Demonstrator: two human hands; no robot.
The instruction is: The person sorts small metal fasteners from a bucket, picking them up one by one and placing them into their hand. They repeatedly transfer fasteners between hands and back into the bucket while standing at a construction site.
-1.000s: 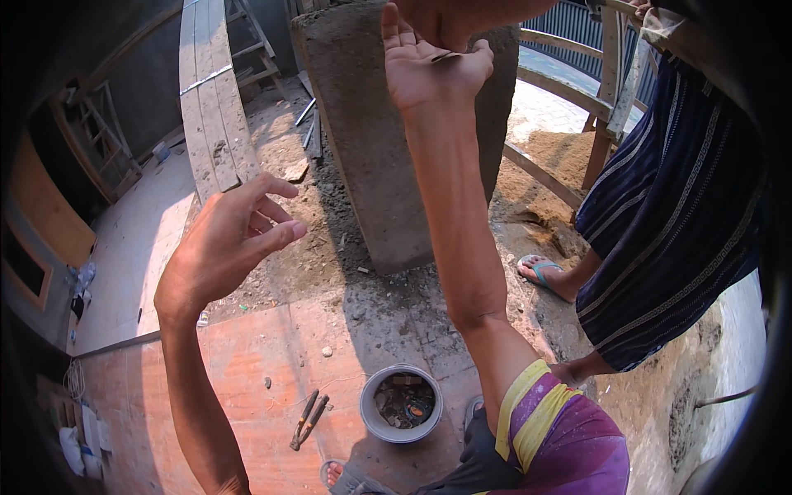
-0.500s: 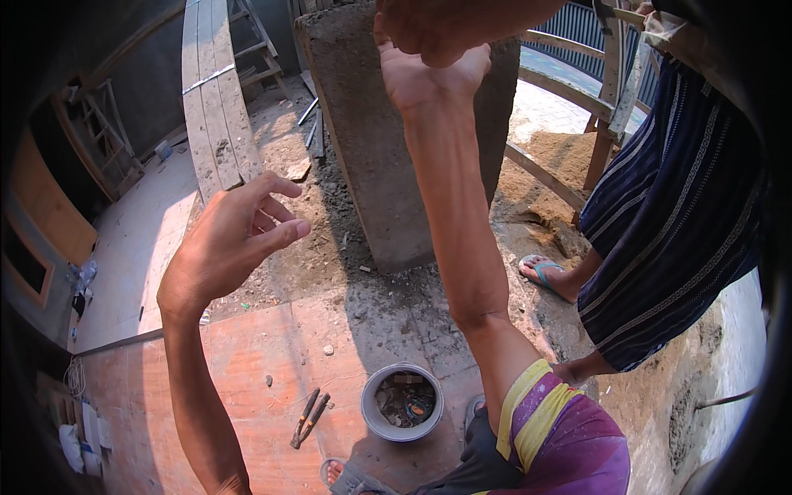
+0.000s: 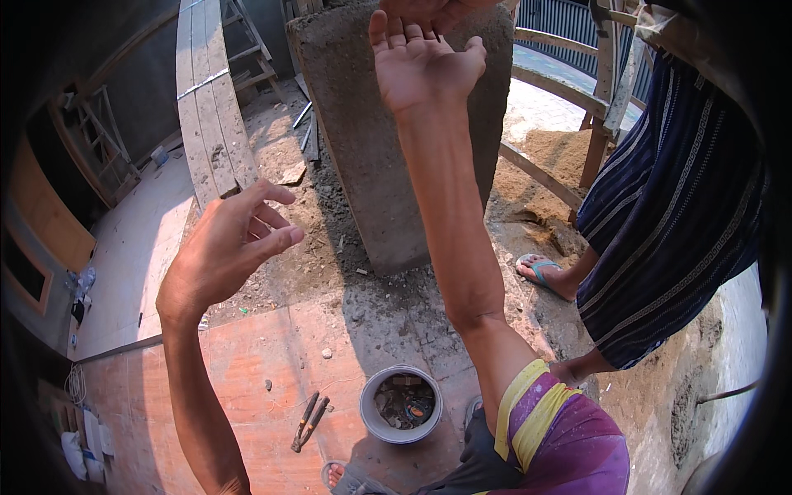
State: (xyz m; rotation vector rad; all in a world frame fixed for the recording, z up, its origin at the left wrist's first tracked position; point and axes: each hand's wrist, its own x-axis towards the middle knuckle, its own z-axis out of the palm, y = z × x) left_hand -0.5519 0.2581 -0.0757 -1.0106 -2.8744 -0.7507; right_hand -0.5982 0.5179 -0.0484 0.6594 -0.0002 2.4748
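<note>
My right hand (image 3: 429, 70) is stretched forward, palm up, its fingers apart in front of a rough grey cement pillar (image 3: 371, 181). Over its fingertips is another person's hand (image 3: 445, 10), cut off by the top edge; whether the two touch, I cannot tell. Nothing shows on my right palm. To the left, my left hand (image 3: 219, 247) hovers with loosely bent, separated fingers and holds nothing. Below, a white bucket (image 3: 369, 419) of dark scraps stands near my feet, and pliers with dark handles (image 3: 309, 422) lie on the tiles beside it.
Long planks (image 3: 210, 115) slope down at the back left, near a wooden ladder (image 3: 252, 58). A person in a dark striped wrap (image 3: 672, 223) stands close on the right. Behind are a wooden rail (image 3: 553, 89) and a sand heap (image 3: 553, 153). Rubble lies around the pillar's foot.
The other person's hand has moved up off my right palm, uncovering the palm and most of its fingers. My left hand stays almost where it was, its fingers still loosely bent.
</note>
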